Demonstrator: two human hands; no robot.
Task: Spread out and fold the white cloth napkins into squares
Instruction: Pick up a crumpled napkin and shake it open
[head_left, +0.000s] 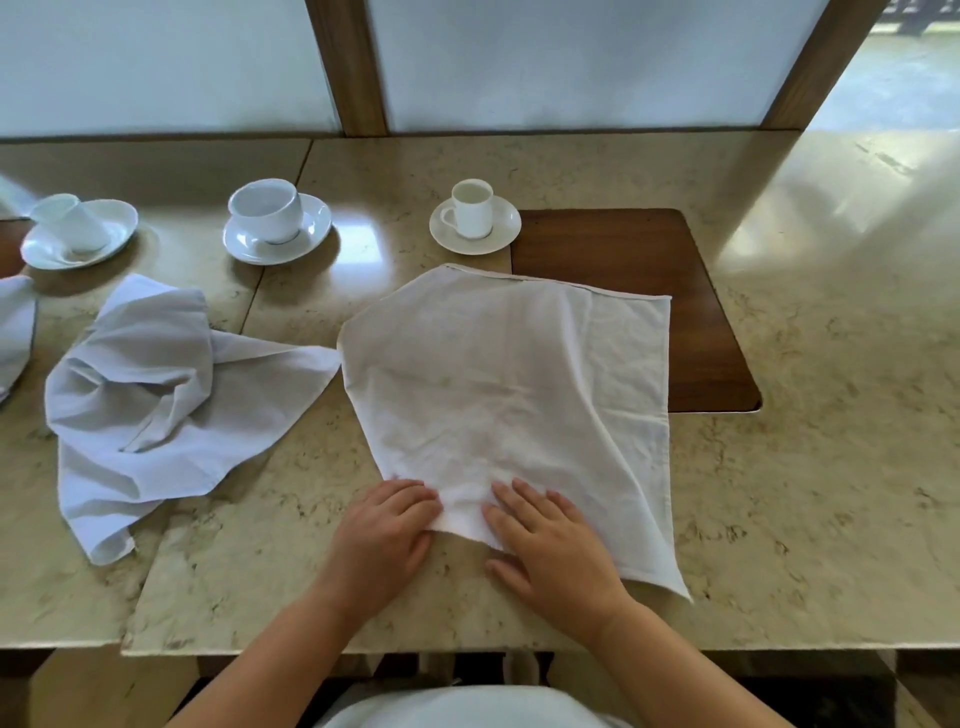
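Both your left hand and right hand lie flat, fingers straight, on the spread white cloth napkin's near edge, probably pinning it for smoothing.

matt creased cloth napkin on glossy marble-look table; glazed cups.

Soft daylight through frosted panels behind the counter; room evenly bright. Strong glare patches on polished stone at far right and by the saucers. Shadows faint, falling toward the viewer. Wide-angle bowing at frame edges. Slight softness throughout; left margin blurrier.
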